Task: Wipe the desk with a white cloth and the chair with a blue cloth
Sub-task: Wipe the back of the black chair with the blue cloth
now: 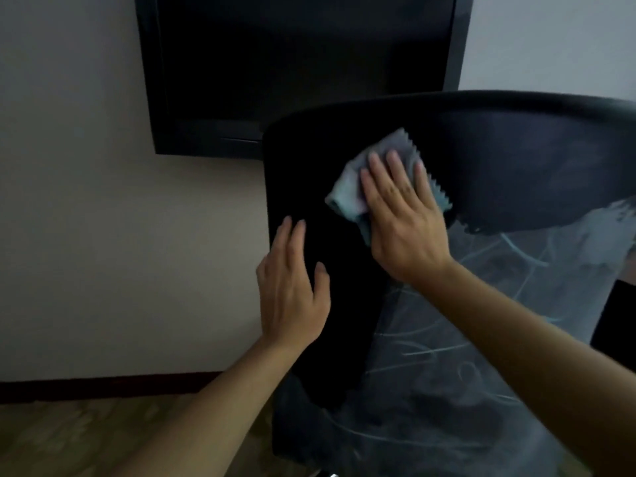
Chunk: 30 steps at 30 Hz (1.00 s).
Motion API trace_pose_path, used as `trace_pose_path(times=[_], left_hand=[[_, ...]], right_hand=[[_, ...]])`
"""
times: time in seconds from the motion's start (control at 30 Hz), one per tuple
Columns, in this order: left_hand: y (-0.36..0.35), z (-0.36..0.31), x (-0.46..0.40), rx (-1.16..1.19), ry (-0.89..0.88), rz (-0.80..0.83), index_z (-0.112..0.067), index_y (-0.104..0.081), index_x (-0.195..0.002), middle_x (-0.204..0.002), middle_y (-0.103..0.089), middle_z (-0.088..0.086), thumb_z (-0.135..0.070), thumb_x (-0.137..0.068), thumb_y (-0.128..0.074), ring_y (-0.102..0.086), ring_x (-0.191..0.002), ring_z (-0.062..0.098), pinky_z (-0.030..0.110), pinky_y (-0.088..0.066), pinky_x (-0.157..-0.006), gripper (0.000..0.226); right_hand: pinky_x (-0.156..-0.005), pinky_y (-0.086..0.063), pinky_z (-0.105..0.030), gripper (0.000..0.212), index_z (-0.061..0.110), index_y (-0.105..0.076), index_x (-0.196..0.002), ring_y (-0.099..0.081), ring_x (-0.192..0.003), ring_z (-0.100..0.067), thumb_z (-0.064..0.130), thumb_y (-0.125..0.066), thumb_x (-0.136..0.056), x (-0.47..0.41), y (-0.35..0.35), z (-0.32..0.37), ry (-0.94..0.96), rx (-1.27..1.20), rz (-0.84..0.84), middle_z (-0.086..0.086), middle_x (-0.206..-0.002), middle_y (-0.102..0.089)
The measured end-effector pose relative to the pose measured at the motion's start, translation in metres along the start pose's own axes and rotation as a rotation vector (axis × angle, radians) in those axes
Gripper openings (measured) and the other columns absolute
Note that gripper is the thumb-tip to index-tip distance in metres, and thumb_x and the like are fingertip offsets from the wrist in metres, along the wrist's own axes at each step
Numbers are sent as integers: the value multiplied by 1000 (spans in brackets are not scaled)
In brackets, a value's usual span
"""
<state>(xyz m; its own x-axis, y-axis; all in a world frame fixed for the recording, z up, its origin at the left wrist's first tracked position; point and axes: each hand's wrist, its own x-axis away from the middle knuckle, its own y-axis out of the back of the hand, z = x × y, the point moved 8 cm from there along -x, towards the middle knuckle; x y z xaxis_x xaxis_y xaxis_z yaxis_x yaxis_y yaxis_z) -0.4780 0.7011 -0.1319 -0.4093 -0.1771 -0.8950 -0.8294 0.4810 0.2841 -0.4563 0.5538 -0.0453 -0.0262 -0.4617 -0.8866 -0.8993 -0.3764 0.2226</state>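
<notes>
A black chair (pixel 516 160) fills the right half of the view, its backrest facing me. A folded blue cloth (pixel 347 191) with a zigzag edge lies flat against the upper backrest. My right hand (pixel 402 222) presses on the cloth with straight, spread fingers and covers most of it. My left hand (pixel 292 287) rests flat on the left side of the backrest, fingers straight, holding nothing. Clear plastic wrap (pixel 464 339) covers the lower part of the chair. No desk or white cloth shows.
A dark flat screen (pixel 292 63) hangs on the pale wall (pixel 103 235) behind the chair. A dark skirting board (pixel 103 387) runs along the wall's foot above a patterned floor (pixel 86 438) at lower left.
</notes>
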Motion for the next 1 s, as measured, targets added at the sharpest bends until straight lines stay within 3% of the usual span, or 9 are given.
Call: trace_pose_path(times=[0.13,0.27,0.4,0.47,0.53,0.63,0.8,0.9,1.0], left_hand=[[-21,-37,-7,-150,-446,93,-13,-37,-145,-155,-37,11,-21,-92,-52,-29,-147,23,48,-26,-113,55],[-35,-21,17,-217,-539,168,-13,-45,-127,-156,-36,13,-16,-89,-54,-27,-148,25,55,-30,-110,39],[-45,-13,50,-345,-673,302,-13,-37,-143,-160,-27,11,-21,-90,-53,-23,-149,25,53,-30,-110,57],[-49,-19,49,-418,-748,357,-14,-37,-146,-161,-26,10,-24,-88,-55,-22,-149,25,52,-28,-111,62],[-49,-29,37,-494,-766,347,-14,-36,-146,-160,-27,11,-26,-85,-55,-24,-149,25,51,-27,-111,65],[-53,-46,17,-542,-776,283,-12,-33,-148,-159,-29,13,-29,-83,-55,-26,-148,26,53,-25,-112,71],[-55,-61,0,-504,-817,177,-15,-32,-150,-158,-29,14,-26,-87,-52,-24,-149,27,54,-22,-114,67],[-58,-75,7,-445,-837,151,-17,-35,-145,-156,-29,14,-26,-87,-53,-25,-148,28,53,-20,-114,62],[-57,-96,13,-366,-860,137,-17,-37,-142,-156,-29,13,-25,-89,-52,-26,-148,26,52,-21,-114,56]], right_hand=[[-119,-17,-54,50,-1,-45,-140,-28,-144,-33,18,-42,-94,12,-2,4,26,-8,-26,-17,-150,-39],[-119,-17,-51,48,3,-48,-138,-29,-144,-31,20,-38,-94,99,-31,40,68,-115,115,-15,-149,-39],[-122,-6,-42,56,10,-44,-143,-24,-146,-20,24,-54,-90,217,-59,81,295,-88,432,-4,-153,-35],[-123,-4,-41,60,12,-43,-144,-23,-146,-17,28,-58,-88,238,-57,82,355,-64,487,0,-153,-36],[-122,-6,-42,54,12,-47,-141,-28,-145,-18,26,-51,-89,212,-44,66,335,-113,416,-1,-151,-40],[-120,-14,-49,49,7,-49,-138,-34,-142,-26,18,-37,-92,123,-10,5,127,-122,185,-8,-148,-42],[-118,-17,-54,53,3,-47,-140,-30,-144,-30,15,-43,-89,40,34,-80,54,0,-63,-13,-150,-40],[-118,-18,-53,53,1,-49,-138,-31,-143,-32,16,-45,-88,76,18,-62,-11,-79,-30,-15,-148,-41],[-120,-15,-49,53,4,-47,-139,-30,-144,-30,23,-46,-90,162,-11,-15,43,-119,182,-12,-150,-39]])
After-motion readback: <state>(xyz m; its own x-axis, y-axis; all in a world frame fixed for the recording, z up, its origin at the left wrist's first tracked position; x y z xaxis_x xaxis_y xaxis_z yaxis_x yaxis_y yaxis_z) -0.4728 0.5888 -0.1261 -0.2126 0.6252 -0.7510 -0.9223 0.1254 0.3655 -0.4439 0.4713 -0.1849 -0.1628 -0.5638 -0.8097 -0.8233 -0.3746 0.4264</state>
